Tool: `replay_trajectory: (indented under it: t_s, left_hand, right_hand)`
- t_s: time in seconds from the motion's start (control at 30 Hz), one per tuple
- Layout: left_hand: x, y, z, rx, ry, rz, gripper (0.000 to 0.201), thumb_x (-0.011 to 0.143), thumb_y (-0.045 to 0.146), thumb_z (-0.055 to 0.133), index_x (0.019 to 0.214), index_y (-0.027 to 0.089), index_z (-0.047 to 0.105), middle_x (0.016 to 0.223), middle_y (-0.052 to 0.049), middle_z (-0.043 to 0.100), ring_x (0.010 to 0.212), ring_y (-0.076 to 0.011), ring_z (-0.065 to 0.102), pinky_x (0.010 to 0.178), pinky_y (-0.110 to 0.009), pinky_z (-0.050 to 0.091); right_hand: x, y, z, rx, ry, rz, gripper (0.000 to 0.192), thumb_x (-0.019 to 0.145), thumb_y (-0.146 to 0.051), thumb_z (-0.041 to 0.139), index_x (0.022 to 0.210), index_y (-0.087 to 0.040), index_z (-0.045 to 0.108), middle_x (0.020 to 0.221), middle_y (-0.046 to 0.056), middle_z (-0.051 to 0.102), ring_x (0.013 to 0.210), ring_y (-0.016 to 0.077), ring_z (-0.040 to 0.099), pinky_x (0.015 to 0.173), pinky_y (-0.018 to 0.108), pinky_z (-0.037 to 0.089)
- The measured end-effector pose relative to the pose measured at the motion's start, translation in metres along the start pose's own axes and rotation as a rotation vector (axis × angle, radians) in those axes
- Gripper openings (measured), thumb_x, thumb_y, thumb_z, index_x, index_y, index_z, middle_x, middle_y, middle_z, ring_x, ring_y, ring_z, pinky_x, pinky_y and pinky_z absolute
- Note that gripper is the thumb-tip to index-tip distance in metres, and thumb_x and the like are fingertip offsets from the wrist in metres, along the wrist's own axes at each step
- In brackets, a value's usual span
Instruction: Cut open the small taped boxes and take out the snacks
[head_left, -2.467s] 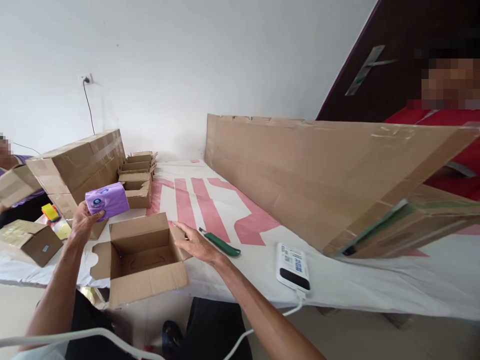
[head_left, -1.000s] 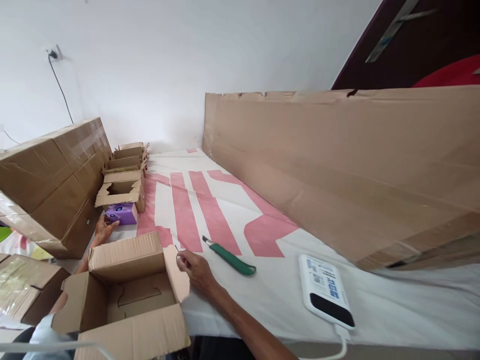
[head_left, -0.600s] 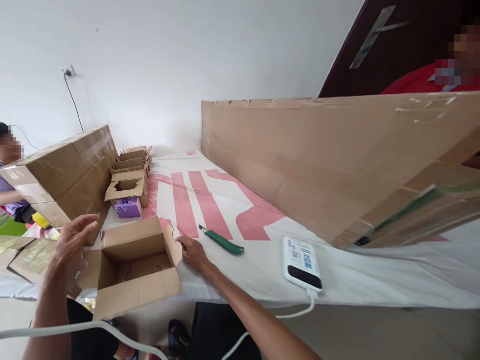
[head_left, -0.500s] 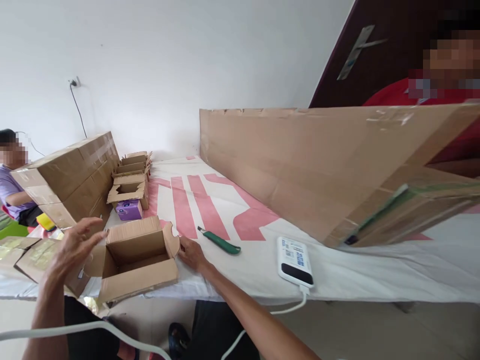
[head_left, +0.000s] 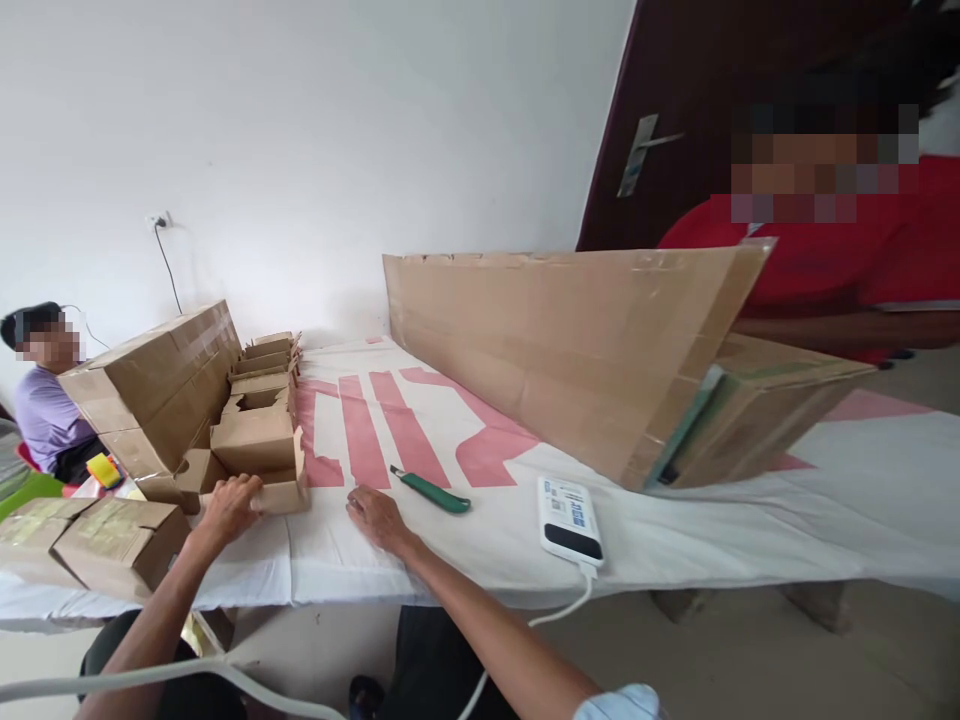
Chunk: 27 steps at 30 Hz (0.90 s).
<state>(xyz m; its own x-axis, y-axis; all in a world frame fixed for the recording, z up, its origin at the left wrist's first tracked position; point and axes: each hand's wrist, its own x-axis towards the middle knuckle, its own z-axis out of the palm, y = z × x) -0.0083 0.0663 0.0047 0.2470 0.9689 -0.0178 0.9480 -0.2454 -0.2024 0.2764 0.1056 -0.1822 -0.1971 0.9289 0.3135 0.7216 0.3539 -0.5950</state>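
Note:
My left hand [head_left: 231, 508] has its fingers hooked over the near wall of an open cardboard box [head_left: 283, 497], at the front of a row of similar boxes. One of its flaps folds out to the left. My right hand [head_left: 377, 517] rests on the cloth right of this box, apart from it, with fingers loosely bent and nothing in them. Just beyond that hand lies a green utility knife [head_left: 435, 492], its blade end pointing left.
Taped cartons [head_left: 120, 545] stand at the front left, with a wall of larger cartons [head_left: 161, 385] behind. A long cardboard panel [head_left: 540, 350] crosses the table's right side. A white corded device [head_left: 570, 520] lies near the front edge. Two other people sit left and right.
The open box has moved away from me, up against the row, and now hides the purple box. My left hand has come onto its near wall; my right hand has let go of it.

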Motion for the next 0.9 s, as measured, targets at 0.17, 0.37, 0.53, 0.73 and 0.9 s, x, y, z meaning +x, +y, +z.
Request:
replay_trajectory:
  t_s: [0.17,0.37,0.53,0.73,0.9]
  left_hand:
    - [0.048,-0.033,-0.001,0.034,0.039,-0.09,0.04,0.094,0.022,0.068,0.133,0.025,0.064,0.132,-0.015,0.073,0.128,-0.0364,0.066,0.106,-0.047,0.044]
    - [0.066,-0.043,0.014,0.016,0.115,-0.145,0.053,0.092,0.02,0.067,0.145,0.028,0.062,0.139,-0.016,0.068,0.14,-0.0382,0.057,0.113,-0.051,0.042]
    - [0.062,-0.041,0.026,-0.003,0.2,-0.189,0.06,0.089,0.018,0.069,0.148,0.028,0.061,0.147,-0.017,0.063,0.147,-0.0376,0.048,0.116,-0.054,0.04]
    - [0.039,-0.034,0.046,-0.048,0.363,-0.266,0.072,0.086,0.026,0.076,0.155,0.025,0.055,0.161,-0.021,0.049,0.155,-0.044,0.036,0.114,-0.058,0.043]
    - [0.013,-0.028,0.058,-0.112,0.632,-0.293,0.059,0.09,0.031,0.072,0.146,0.018,0.061,0.152,-0.022,0.055,0.144,-0.0441,0.048,0.107,-0.056,0.05]
  right_hand:
    - [0.003,0.004,0.003,0.009,-0.001,0.012,0.014,0.101,-0.02,0.06,0.103,-0.021,0.074,0.102,0.004,0.077,0.092,0.0184,0.069,0.084,0.027,0.043]
    - [0.002,0.007,0.004,0.008,0.004,0.006,0.014,0.1,-0.019,0.061,0.103,-0.022,0.074,0.101,0.003,0.076,0.09,0.0175,0.067,0.083,0.027,0.042]
    - [0.001,0.006,0.003,0.0,0.019,-0.013,0.012,0.1,-0.019,0.062,0.101,-0.022,0.074,0.098,0.002,0.076,0.088,0.0169,0.067,0.081,0.027,0.041]
    - [0.002,0.007,0.005,-0.012,0.036,-0.024,0.012,0.099,-0.017,0.063,0.095,-0.022,0.072,0.097,0.002,0.075,0.087,0.0167,0.066,0.079,0.026,0.04]
    - [0.002,0.008,0.007,-0.025,0.041,-0.031,0.011,0.098,-0.018,0.063,0.095,-0.022,0.072,0.099,0.003,0.075,0.088,0.0173,0.067,0.079,0.026,0.04]
